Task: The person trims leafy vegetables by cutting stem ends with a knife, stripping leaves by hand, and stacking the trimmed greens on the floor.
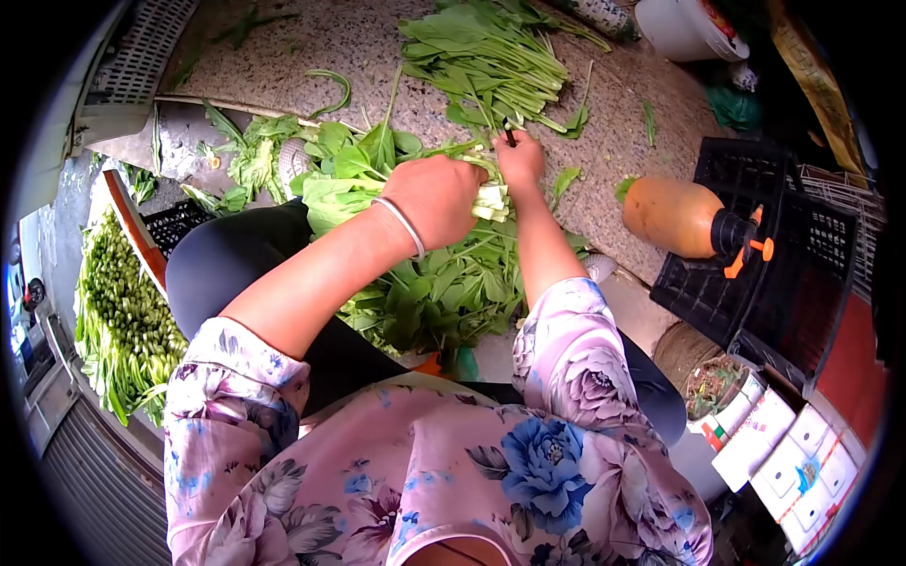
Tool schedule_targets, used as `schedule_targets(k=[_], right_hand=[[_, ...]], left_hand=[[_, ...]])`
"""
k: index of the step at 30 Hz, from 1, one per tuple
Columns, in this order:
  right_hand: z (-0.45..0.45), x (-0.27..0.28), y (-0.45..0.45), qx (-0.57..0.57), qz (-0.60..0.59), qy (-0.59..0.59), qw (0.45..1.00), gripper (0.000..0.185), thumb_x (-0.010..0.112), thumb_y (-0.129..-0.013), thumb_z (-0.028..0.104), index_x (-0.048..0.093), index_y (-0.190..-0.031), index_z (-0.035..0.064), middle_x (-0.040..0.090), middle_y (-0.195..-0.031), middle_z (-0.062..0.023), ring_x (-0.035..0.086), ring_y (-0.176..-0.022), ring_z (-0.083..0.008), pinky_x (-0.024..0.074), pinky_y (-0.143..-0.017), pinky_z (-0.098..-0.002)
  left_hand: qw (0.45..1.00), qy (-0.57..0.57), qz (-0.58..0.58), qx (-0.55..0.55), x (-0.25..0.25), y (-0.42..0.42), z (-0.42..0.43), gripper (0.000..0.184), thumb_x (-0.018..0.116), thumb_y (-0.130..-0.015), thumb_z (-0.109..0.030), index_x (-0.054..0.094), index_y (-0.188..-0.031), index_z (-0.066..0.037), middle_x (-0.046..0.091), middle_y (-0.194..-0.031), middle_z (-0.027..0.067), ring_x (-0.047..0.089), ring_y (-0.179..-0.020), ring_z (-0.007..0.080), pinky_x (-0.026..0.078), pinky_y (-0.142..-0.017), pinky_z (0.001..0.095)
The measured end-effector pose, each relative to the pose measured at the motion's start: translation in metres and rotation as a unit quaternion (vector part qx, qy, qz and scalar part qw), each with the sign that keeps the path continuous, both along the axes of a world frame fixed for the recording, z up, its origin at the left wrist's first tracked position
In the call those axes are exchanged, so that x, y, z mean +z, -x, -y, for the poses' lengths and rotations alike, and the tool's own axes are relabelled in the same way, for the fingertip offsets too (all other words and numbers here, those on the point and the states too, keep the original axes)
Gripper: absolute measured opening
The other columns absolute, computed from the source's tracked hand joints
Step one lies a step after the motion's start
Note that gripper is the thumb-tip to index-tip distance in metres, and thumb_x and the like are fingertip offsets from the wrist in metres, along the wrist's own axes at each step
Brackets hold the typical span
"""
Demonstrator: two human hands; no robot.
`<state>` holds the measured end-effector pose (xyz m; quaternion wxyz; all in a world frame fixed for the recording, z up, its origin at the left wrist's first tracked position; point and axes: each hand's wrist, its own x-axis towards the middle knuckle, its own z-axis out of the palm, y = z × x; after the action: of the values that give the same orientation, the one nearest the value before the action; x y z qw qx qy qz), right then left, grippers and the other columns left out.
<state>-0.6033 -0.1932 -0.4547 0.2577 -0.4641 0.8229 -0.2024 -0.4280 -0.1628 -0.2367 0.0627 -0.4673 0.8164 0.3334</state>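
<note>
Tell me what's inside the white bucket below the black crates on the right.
At the top of the white bucket lie brownish and green plant scraps. They cover whatever lies deeper, so the bottom cannot be seen.

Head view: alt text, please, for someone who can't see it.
Left hand grips a bunch of leafy greens near its pale stems; right hand holds a small dark object beside it. More greens lie ahead, an orange bottle on its side to the right.

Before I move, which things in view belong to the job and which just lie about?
Likely in the job: left hand, gripped greens, right hand, dark tool, leafy pile, stacked greens.

Apparently just lying about: orange bottle, black crates, white bucket.
</note>
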Motion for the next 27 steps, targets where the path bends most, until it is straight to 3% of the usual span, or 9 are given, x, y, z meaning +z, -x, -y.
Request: schedule_targets(k=[1, 3, 4, 11, 13, 17, 19, 21, 27], right_hand=[[-0.002, 0.006, 0.000, 0.000, 0.001, -0.002, 1.000, 0.020, 0.067, -0.073, 0.023, 0.063, -0.084, 0.0067, 0.063, -0.076, -0.0094, 0.060, -0.068, -0.0251, 0.0470, -0.064, -0.0362], [-0.007, 0.023, 0.000, -0.081, 0.288, 0.058, 0.952, 0.017, 0.066, -0.075, 0.018, 0.063, -0.084, 0.0034, 0.062, -0.070, -0.0055, 0.057, -0.056, -0.0144, 0.0459, -0.055, -0.0279], [-0.011, 0.034, -0.001, -0.085, 0.324, 0.097, 0.937, 0.017, 0.066, -0.076, 0.013, 0.062, -0.084, -0.0012, 0.061, -0.068, -0.0026, 0.051, -0.051, -0.0068, 0.0423, -0.050, -0.0211], [-0.064, 0.146, -0.008, -0.028, 0.419, 0.094, 0.902, 0.012, 0.062, -0.079, 0.009, 0.061, -0.083, -0.0018, 0.062, -0.073, -0.0040, 0.049, -0.051, -0.0048, 0.0359, -0.045, -0.0173], [-0.074, 0.167, -0.007, 0.024, 0.513, 0.087, 0.854, 0.014, 0.062, -0.079, 0.013, 0.061, -0.083, -0.0005, 0.063, -0.071, -0.0040, 0.048, -0.051, -0.0042, 0.0359, -0.045, -0.0172], [-0.078, 0.185, -0.009, 0.002, 0.534, 0.110, 0.838, 0.019, 0.064, -0.081, 0.020, 0.061, -0.082, 0.0013, 0.062, -0.069, -0.0036, 0.044, -0.049, -0.0020, 0.0299, -0.041, -0.0158], [-0.082, 0.184, -0.013, -0.006, 0.510, 0.133, 0.850, 0.026, 0.060, -0.084, 0.026, 0.061, -0.092, 0.0019, 0.059, -0.069, -0.0010, 0.041, -0.049, -0.0012, 0.0290, -0.042, -0.0157], [-0.089, 0.195, -0.019, 0.015, 0.518, 0.142, 0.843, 0.033, 0.053, -0.088, 0.030, 0.058, -0.106, 0.0030, 0.056, -0.072, 0.0009, 0.038, -0.049, -0.0010, 0.0283, -0.042, -0.0158], [-0.097, 0.196, -0.032, 0.031, 0.528, 0.110, 0.841, 0.041, 0.046, -0.091, 0.020, 0.041, -0.126, 0.0004, 0.051, -0.071, 0.0009, 0.038, -0.051, -0.0036, 0.0281, -0.044, -0.0170]], left_hand=[[1.000, -0.003, -0.006, 0.007, 0.000, -0.001, 0.002, 0.028, 0.061, -0.067, -0.020, 0.061, -0.093, -0.007, 0.062, -0.074, 0.0157, 0.061, -0.072, 0.0312, 0.049, -0.066, 0.0400], [1.000, 0.006, -0.009, 0.021, 0.001, 0.000, 0.006, 0.027, 0.060, -0.067, -0.018, 0.061, -0.092, -0.007, 0.062, -0.075, 0.0154, 0.061, -0.072, 0.0311, 0.049, -0.066, 0.0399], [0.999, 0.016, -0.012, 0.034, 0.002, 0.000, 0.007, 0.025, 0.060, -0.067, -0.015, 0.061, -0.091, -0.007, 0.062, -0.076, 0.0151, 0.061, -0.072, 0.0311, 0.049, -0.066, 0.0398], [0.948, 0.231, -0.199, 0.090, -0.010, -0.007, 0.007, 0.024, 0.062, -0.063, -0.003, 0.061, -0.087, -0.006, 0.060, -0.088, 0.0078, 0.059, -0.074, 0.0299, 0.049, -0.065, 0.0364], [0.952, 0.216, -0.203, 0.078, -0.006, -0.007, 0.007, 0.023, 0.063, -0.064, -0.004, 0.061, -0.087, -0.006, 0.061, -0.087, 0.0084, 0.060, -0.073, 0.0290, 0.049, -0.064, 0.0351], [0.955, 0.123, -0.224, 0.148, -0.002, -0.005, 0.005, 0.021, 0.069, -0.068, -0.011, 0.061, -0.087, -0.005, 0.063, -0.079, 0.0102, 0.062, -0.068, 0.0226, 0.048, -0.060, 0.0303], [0.954, 0.083, -0.237, 0.161, -0.004, -0.007, 0.008, 0.024, 0.071, -0.070, -0.017, 0.061, -0.087, -0.004, 0.064, -0.072, 0.0108, 0.061, -0.063, 0.0174, 0.048, -0.059, 0.0288], [0.938, 0.011, -0.265, 0.222, -0.012, -0.009, 0.011, 0.027, 0.071, -0.066, -0.023, 0.061, -0.082, -0.004, 0.062, -0.073, 0.0167, 0.061, -0.066, 0.0313, 0.049, -0.061, 0.0359], [0.955, 0.031, -0.209, 0.207, -0.010, -0.010, 0.010, 0.033, 0.071, -0.064, -0.029, 0.063, -0.085, -0.005, 0.062, -0.076, 0.0192, 0.060, -0.070, 0.0349, 0.049, -0.065, 0.0391]])
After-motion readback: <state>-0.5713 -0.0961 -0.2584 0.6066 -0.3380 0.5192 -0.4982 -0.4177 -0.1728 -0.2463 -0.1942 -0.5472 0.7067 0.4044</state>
